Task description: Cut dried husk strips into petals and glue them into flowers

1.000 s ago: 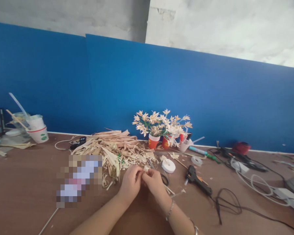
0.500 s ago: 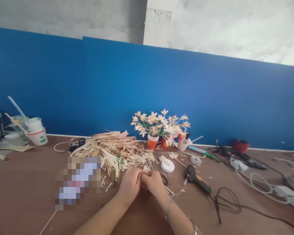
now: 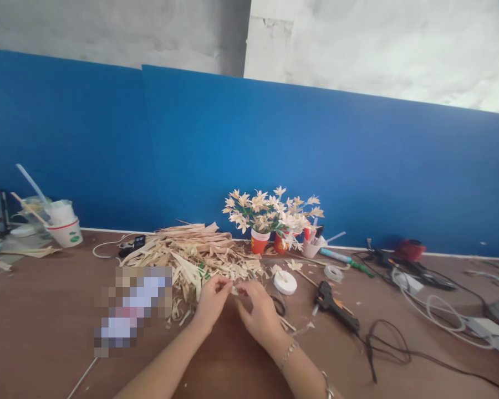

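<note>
My left hand [image 3: 212, 302] is closed in a pinch at the front of a heap of dried husk strips [image 3: 191, 249]. At its fingertips shows a small pale husk piece [image 3: 234, 290], too small to make out its shape. Just to the right, my right hand [image 3: 260, 311] has its thumb and forefinger apart, close to that piece; I see nothing held in it. Beside the right hand lie a roll of white tape [image 3: 285, 282] and scissors [image 3: 279, 305], partly hidden behind the hand.
Pale husk flowers [image 3: 270, 208] stand in red paper cups [image 3: 259, 243] by the blue partition [image 3: 191, 138]. A black glue gun [image 3: 336, 307] lies right, its cable trailing. A blurred-out object [image 3: 133, 307] lies left. White cups [image 3: 66, 233] stand far left; a power strip [image 3: 493, 335] is far right.
My hands, touching each other before, have drawn apart. The left has shifted a little left, and the right hand's thumb and forefinger have spread.
</note>
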### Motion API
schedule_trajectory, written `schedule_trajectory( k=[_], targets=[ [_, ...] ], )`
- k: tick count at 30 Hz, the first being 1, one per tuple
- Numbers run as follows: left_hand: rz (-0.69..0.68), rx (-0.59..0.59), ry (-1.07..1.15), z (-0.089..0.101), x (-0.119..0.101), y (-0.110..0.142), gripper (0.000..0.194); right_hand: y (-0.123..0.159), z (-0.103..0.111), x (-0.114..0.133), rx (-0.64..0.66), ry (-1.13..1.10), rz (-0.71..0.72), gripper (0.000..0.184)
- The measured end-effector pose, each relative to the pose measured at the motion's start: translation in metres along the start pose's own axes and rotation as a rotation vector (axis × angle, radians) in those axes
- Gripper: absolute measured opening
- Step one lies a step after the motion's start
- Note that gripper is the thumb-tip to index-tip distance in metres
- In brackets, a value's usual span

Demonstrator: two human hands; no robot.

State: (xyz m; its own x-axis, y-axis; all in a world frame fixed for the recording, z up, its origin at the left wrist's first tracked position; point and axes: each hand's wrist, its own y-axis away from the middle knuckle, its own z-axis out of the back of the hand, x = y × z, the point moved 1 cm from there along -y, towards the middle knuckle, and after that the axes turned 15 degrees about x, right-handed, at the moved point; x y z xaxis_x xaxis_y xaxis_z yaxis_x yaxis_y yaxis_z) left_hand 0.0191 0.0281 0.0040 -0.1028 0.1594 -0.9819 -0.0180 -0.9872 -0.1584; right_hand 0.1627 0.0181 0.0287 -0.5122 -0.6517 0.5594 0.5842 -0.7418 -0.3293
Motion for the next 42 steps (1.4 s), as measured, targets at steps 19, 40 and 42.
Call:
schedule_trajectory(
  k=[19,40,42],
  targets=[
    [-0.060,0.161,0.184,-0.010,-0.011,0.009,0.013,-0.007,-0.009,-0.013,0.083,-1.107,-0.408,0.031],
    [0.090,0.295,0.853,-0.015,-0.018,0.010,0.023,-0.002,-0.007,-0.016,0.252,-1.673,-0.259,0.019],
    [0.117,0.230,0.888,-0.012,-0.016,0.008,0.024,-0.002,-0.004,-0.019,0.220,-1.660,-0.275,0.021]
  ],
)
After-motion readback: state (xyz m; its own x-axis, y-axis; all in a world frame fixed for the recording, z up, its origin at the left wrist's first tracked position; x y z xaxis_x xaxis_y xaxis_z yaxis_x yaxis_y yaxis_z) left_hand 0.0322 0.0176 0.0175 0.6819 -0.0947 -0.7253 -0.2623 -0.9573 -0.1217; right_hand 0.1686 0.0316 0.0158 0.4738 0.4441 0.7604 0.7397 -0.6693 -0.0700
